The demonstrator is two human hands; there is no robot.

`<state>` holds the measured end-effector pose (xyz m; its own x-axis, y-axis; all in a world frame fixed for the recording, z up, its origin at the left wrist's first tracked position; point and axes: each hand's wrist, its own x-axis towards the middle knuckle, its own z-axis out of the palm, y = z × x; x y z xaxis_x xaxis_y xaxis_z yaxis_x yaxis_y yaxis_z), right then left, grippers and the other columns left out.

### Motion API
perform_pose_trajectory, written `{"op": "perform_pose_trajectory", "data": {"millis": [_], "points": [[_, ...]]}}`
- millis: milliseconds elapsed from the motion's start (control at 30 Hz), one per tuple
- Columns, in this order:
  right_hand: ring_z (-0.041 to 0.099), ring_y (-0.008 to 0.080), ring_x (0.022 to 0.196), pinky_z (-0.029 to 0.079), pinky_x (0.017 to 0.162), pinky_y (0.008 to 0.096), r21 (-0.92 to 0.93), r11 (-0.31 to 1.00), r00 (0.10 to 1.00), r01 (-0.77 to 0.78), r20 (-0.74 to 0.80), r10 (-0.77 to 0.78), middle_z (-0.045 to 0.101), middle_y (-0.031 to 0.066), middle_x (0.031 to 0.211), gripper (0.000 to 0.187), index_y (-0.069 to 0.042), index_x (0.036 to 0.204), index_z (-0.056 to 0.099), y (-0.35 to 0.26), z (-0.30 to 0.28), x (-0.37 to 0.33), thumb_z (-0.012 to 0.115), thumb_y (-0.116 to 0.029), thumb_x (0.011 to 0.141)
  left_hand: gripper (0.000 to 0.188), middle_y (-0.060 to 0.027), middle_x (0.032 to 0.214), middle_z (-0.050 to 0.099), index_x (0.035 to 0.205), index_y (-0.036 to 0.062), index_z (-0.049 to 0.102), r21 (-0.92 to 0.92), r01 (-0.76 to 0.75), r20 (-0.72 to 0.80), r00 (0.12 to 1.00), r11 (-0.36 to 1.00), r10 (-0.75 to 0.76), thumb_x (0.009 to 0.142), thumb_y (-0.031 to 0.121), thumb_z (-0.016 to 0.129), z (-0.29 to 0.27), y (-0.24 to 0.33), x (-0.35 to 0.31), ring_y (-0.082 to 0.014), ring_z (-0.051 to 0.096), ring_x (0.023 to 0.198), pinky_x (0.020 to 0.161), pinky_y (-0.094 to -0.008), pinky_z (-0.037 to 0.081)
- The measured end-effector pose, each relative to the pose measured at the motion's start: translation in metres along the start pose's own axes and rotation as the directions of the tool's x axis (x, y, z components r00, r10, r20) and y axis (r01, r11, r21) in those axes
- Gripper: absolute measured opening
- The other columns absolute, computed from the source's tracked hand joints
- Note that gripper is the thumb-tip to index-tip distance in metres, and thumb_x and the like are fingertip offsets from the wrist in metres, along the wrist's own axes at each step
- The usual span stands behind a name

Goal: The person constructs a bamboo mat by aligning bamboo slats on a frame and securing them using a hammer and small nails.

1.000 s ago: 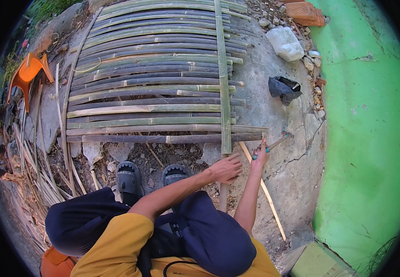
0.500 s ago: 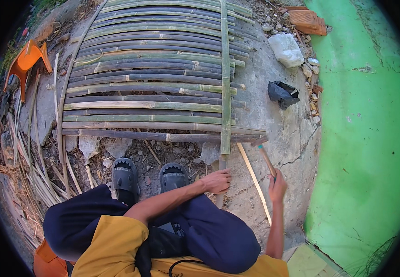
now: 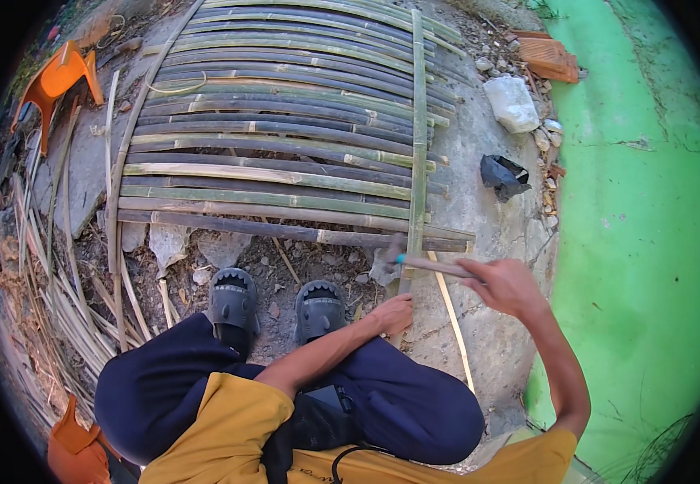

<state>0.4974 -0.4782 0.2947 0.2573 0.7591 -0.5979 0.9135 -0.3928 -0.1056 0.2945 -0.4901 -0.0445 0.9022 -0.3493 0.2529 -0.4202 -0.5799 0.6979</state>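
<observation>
My right hand point(image 3: 511, 288) is closed around the wooden handle of a hammer point(image 3: 442, 267). The hammer's head is blurred and lies over the near end of a long green bamboo strip point(image 3: 417, 161), beside the nearest dark slat. Just below that end, my left hand point(image 3: 395, 315) is closed around a greyish bamboo rail point(image 3: 405, 284) that runs under the strip. Many split bamboo slats point(image 3: 277, 169) lie side by side across the frame, spanning from this rail to another bamboo rail point(image 3: 114, 210) on the left.
Loose thin bamboo strips point(image 3: 67, 298) are heaped at the left, near an orange plastic chair point(image 3: 59, 85). A pale strip point(image 3: 453, 327) lies on the concrete to the right. Beyond are a black plastic bag point(image 3: 503, 176), a white block point(image 3: 512, 105), roof tiles point(image 3: 545, 56) and a green surface point(image 3: 632, 242).
My right hand has swung the hammer up and left, from the slat's end toward the bamboo strip, its handle now nearly level. My left hand keeps its grip; the whole view has shifted slightly.
</observation>
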Motion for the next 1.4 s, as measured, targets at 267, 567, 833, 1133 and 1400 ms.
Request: {"op": "perform_pose_trajectory", "data": {"millis": [267, 567, 833, 1133, 1400], "points": [[0.073, 0.0366, 0.080, 0.058, 0.071, 0.0487, -0.166, 0.984, 0.944, 0.067, 0.329, -0.009, 0.073, 0.0162, 0.082, 0.038, -0.020, 0.131, 0.068, -0.061, 0.027, 0.079, 0.060, -0.041, 0.100, 0.028, -0.0011, 0.077, 0.071, 0.070, 0.0137, 0.077, 0.051, 0.025, 0.100, 0.995, 0.998, -0.031, 0.083, 0.037, 0.070, -0.001, 0.005, 0.011, -0.0195, 0.063, 0.094, 0.104, -0.0382, 0.037], [0.073, 0.0382, 0.074, 0.057, 0.063, 0.0501, -0.183, 0.980, 0.972, 0.081, 0.234, -0.037, 0.073, 0.0169, 0.080, 0.032, -0.016, 0.122, 0.067, -0.077, 0.038, 0.070, 0.063, -0.037, 0.098, 0.027, -0.0017, 0.080, 0.073, 0.072, 0.0141, 0.077, 0.003, 0.045, 0.069, 0.997, 0.999, -0.045, 0.085, 0.037, 0.069, -0.006, 0.004, 0.003, -0.0206, 0.065, 0.096, 0.107, -0.0393, 0.037], [0.073, 0.0393, 0.073, 0.058, 0.064, 0.0514, -0.164, 0.985, 0.962, 0.049, 0.274, -0.002, 0.072, 0.0162, 0.078, 0.031, -0.017, 0.122, 0.067, -0.071, 0.056, 0.062, 0.060, -0.038, 0.100, 0.030, -0.0083, 0.086, 0.075, 0.076, 0.0050, 0.077, -0.081, 0.049, 0.049, 0.998, 0.996, -0.045, 0.082, 0.034, 0.073, -0.007, 0.005, 0.011, -0.0298, 0.067, 0.103, 0.104, -0.0494, 0.043], [0.075, 0.0349, 0.076, 0.060, 0.066, 0.0478, -0.130, 0.990, 0.979, 0.061, 0.201, -0.034, 0.073, 0.0139, 0.079, 0.026, -0.017, 0.114, 0.074, -0.076, 0.061, 0.050, 0.063, -0.033, 0.097, 0.025, -0.0072, 0.080, 0.074, 0.069, 0.0091, 0.078, -0.060, 0.113, -0.012, 0.993, 0.992, -0.114, 0.080, 0.030, 0.069, -0.007, 0.007, 0.002, -0.0244, 0.068, 0.100, 0.110, -0.0422, 0.039], [0.073, 0.0394, 0.080, 0.058, 0.072, 0.0521, -0.105, 0.994, 0.960, 0.022, 0.280, 0.008, 0.072, 0.0187, 0.081, 0.035, -0.019, 0.129, 0.068, -0.061, 0.058, 0.038, 0.060, -0.036, 0.100, 0.031, -0.0061, 0.078, 0.072, 0.071, 0.0116, 0.077, -0.080, 0.169, 0.152, 0.976, 0.982, -0.155, 0.086, 0.038, 0.071, -0.012, 0.010, 0.012, -0.0243, 0.068, 0.092, 0.109, -0.0455, 0.036]]}}
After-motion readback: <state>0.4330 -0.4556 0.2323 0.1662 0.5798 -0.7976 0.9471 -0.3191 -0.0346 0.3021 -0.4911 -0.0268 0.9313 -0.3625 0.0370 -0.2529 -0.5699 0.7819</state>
